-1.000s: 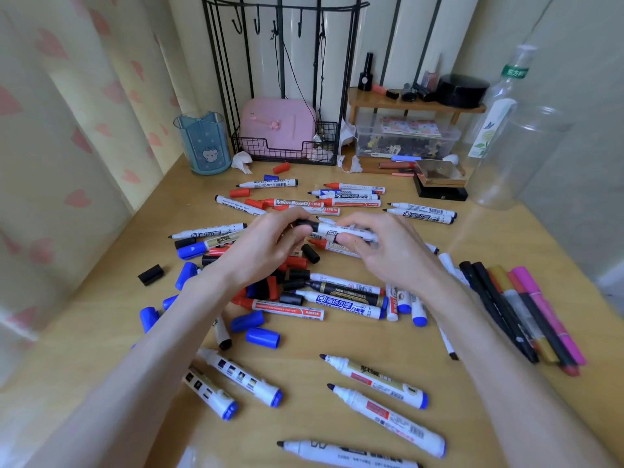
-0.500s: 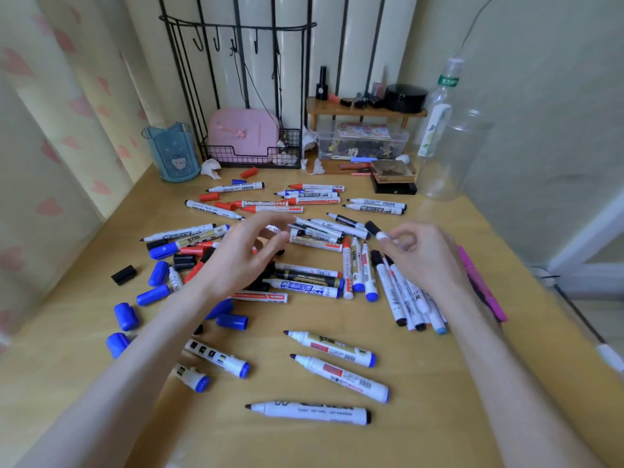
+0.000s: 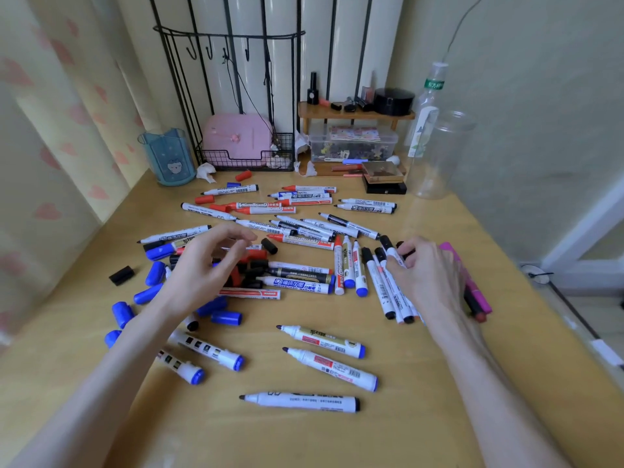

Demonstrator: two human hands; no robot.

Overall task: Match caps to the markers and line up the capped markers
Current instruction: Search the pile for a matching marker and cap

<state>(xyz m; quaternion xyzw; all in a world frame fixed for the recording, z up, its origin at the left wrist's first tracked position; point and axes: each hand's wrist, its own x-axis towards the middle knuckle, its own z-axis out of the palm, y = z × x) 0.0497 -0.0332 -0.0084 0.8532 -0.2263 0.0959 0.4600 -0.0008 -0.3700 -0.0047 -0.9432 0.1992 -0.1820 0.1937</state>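
A person's left hand (image 3: 211,261) hovers, fingers loosely spread, over scattered markers; the right hand (image 3: 425,268) grips a black-capped marker (image 3: 388,246) on the tabletop (image 3: 422,383).

Along the table's (image 3: 422,417) far edge stood a blue cup (image 3: 167,157), wire basket (image 3: 248,157), wooden shelf (image 3: 354,113) and clear jar (image 3: 439,155).

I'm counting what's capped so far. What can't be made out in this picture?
Head view only:
- Capped row: far end hidden under the right hand.
- Caps behind the left hand: partly covered, uncountable.
- Marker labels: print too small to read.
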